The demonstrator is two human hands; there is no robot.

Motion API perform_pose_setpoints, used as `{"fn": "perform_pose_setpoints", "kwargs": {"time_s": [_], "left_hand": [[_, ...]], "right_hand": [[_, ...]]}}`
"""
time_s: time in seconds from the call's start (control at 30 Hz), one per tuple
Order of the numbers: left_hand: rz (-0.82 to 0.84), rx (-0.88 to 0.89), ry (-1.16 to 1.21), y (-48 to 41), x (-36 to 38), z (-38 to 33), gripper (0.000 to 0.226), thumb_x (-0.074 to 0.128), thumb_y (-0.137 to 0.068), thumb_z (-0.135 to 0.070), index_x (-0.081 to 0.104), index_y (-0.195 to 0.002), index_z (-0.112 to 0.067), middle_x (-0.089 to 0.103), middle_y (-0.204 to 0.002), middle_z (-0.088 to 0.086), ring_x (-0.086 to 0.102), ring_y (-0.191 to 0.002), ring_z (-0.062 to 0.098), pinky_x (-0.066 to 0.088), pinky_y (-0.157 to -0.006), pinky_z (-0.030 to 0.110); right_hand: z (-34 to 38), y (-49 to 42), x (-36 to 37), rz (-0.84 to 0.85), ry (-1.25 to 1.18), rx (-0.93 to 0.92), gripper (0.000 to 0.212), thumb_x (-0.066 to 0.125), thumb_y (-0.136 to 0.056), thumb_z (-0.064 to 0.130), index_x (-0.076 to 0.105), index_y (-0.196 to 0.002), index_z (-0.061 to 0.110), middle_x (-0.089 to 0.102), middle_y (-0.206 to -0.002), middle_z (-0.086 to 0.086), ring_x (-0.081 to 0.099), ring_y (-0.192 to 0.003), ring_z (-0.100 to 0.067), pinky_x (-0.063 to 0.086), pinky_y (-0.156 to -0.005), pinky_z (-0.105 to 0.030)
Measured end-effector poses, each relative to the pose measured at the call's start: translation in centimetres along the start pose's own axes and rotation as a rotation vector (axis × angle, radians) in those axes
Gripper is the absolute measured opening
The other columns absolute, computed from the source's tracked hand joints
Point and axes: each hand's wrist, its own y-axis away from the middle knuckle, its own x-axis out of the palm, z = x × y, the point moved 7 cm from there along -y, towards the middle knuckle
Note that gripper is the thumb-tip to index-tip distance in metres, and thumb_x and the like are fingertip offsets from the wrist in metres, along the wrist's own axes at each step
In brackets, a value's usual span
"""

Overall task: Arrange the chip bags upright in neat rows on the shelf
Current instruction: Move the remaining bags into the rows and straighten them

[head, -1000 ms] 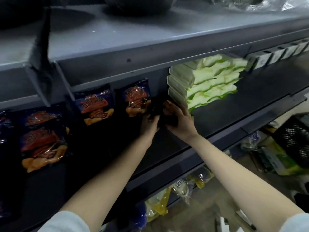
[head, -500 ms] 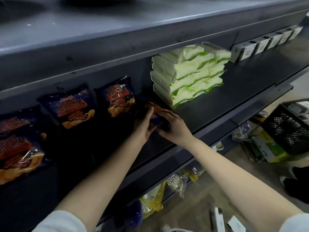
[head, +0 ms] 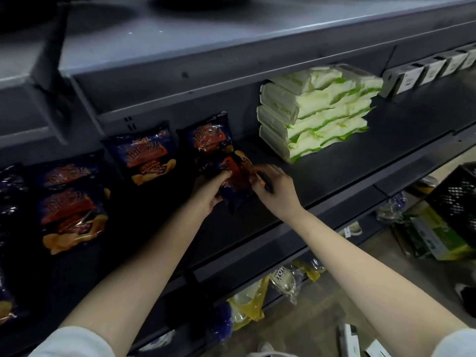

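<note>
Both hands hold one dark blue chip bag (head: pixel 235 176) with an orange-red label, tilted, just above the dark shelf (head: pixel 334 176). My left hand (head: pixel 210 189) grips its left side and my right hand (head: pixel 275 186) its right side. Directly behind it another chip bag (head: pixel 210 134) stands upright against the back wall. Left of that stands a second upright bag (head: pixel 144 153). Further left, more bags (head: pixel 69 215) of the same kind stand in two rows, front and back.
A stack of white-and-green wipe packs (head: pixel 316 112) sits on the shelf to the right. White boxes (head: pixel 422 73) line the far right. Below the shelf are yellow and clear bags (head: pixel 257 297), a black crate (head: pixel 458 197) and a green box (head: pixel 435 238).
The held chip bag has come forward, out from the back of the shelf, and its label now shows between both hands. The view has shifted slightly.
</note>
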Motion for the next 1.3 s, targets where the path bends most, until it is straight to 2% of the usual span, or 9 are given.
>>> {"fn": "perform_pose_setpoints", "kwargs": {"time_s": [0.17, 0.33, 0.43, 0.57, 0.67, 0.83, 1.03, 1.17, 1.3], "left_hand": [[0.192, 0.032, -0.405, 2.1, -4.2, -2.2, 0.050, 0.076, -0.073, -0.023, 0.056, -0.119, -0.023, 0.064, -0.115, 0.005, 0.060, -0.106, 0.022, 0.050, -0.092, 0.042], [0.344, -0.006, -0.618, 5.4, -9.0, -3.8, 0.056, 0.081, -0.066, -0.027, 0.057, -0.116, -0.023, 0.065, -0.116, 0.002, 0.060, -0.110, 0.020, 0.047, -0.098, 0.039], [0.417, -0.050, -0.708, 7.4, -11.9, -4.2, 0.050, 0.080, -0.068, -0.022, 0.058, -0.112, -0.023, 0.065, -0.116, 0.002, 0.060, -0.111, 0.020, 0.047, -0.097, 0.034], [0.412, -0.048, -0.799, 9.0, -15.4, -4.9, 0.054, 0.072, -0.079, -0.015, 0.051, -0.129, -0.017, 0.060, -0.125, 0.002, 0.057, -0.115, 0.016, 0.043, -0.102, 0.032], [0.282, 0.026, -0.832, 9.4, -17.8, -5.9, 0.056, 0.074, -0.075, -0.029, 0.053, -0.127, -0.022, 0.059, -0.124, -0.004, 0.055, -0.114, 0.012, 0.042, -0.103, 0.031], [0.191, 0.047, -0.806, 10.3, -20.3, -6.1, 0.057, 0.075, -0.074, -0.032, 0.056, -0.126, -0.019, 0.062, -0.119, -0.005, 0.057, -0.109, 0.011, 0.046, -0.096, 0.027], [0.119, 0.145, -0.877, 11.3, -21.5, -6.7, 0.043, 0.070, -0.082, -0.026, 0.055, -0.122, -0.021, 0.057, -0.111, -0.014, 0.053, -0.103, 0.002, 0.040, -0.077, 0.004], [-0.132, 0.458, -0.905, 12.1, -22.9, -8.4, 0.049, 0.073, -0.078, -0.025, 0.055, -0.123, -0.020, 0.057, -0.124, -0.006, 0.050, -0.117, 0.005, 0.038, -0.102, 0.024], [-0.431, 0.683, -0.774, 14.2, -24.6, -9.6, 0.070, 0.074, -0.078, -0.024, 0.037, -0.138, -0.015, 0.046, -0.135, -0.004, 0.038, -0.121, 0.001, 0.028, -0.100, 0.008]], "right_hand": [[2.9, -1.2, 2.8, 0.020, -0.026, -0.007, 0.029, 0.057, -0.086, 0.022, 0.063, -0.113, 0.013, 0.062, -0.107, -0.006, 0.055, -0.104, -0.023, 0.040, -0.092, -0.032], [6.5, -2.0, 6.9, 0.173, -0.189, 0.062, 0.030, 0.061, -0.090, 0.027, 0.060, -0.118, 0.017, 0.058, -0.116, 0.004, 0.052, -0.117, -0.016, 0.038, -0.097, -0.023], [8.6, -1.4, 9.9, 0.491, -0.279, 0.281, 0.043, 0.061, -0.088, 0.042, 0.055, -0.127, 0.025, 0.057, -0.118, 0.010, 0.052, -0.109, -0.005, 0.040, -0.087, -0.014], [11.4, 1.0, 13.1, 0.995, -0.144, 0.340, 0.039, 0.055, -0.089, 0.046, 0.047, -0.125, 0.034, 0.054, -0.107, 0.016, 0.052, -0.093, -0.002, 0.047, -0.091, -0.031], [12.5, 2.0, 15.4, 1.109, -0.215, 0.277, 0.037, 0.061, -0.089, 0.032, 0.049, -0.124, 0.028, 0.051, -0.096, 0.025, 0.050, -0.087, 0.007, 0.047, -0.078, -0.009], [13.0, 1.9, 19.1, 1.129, -0.352, 0.227, 0.031, 0.070, -0.083, 0.018, 0.060, -0.112, 0.024, 0.064, -0.103, 0.013, 0.059, -0.094, 0.006, 0.044, -0.076, -0.006], [13.9, 1.8, 21.0, 1.115, -0.417, 0.158, 0.047, 0.067, -0.085, 0.014, 0.052, -0.129, 0.017, 0.061, -0.119, 0.008, 0.056, -0.112, -0.002, 0.045, -0.093, -0.014], [14.0, 1.3, 21.7, 0.976, -0.561, 0.212, 0.040, 0.064, -0.086, 0.013, 0.053, -0.124, 0.019, 0.062, -0.121, 0.002, 0.057, -0.116, -0.013, 0.045, -0.098, -0.024], [14.1, 1.0, 22.8, 0.839, -0.828, 0.336, 0.052, 0.066, -0.082, 0.012, 0.049, -0.131, 0.010, 0.058, -0.130, -0.009, 0.054, -0.122, -0.023, 0.042, -0.104, -0.040]]}}
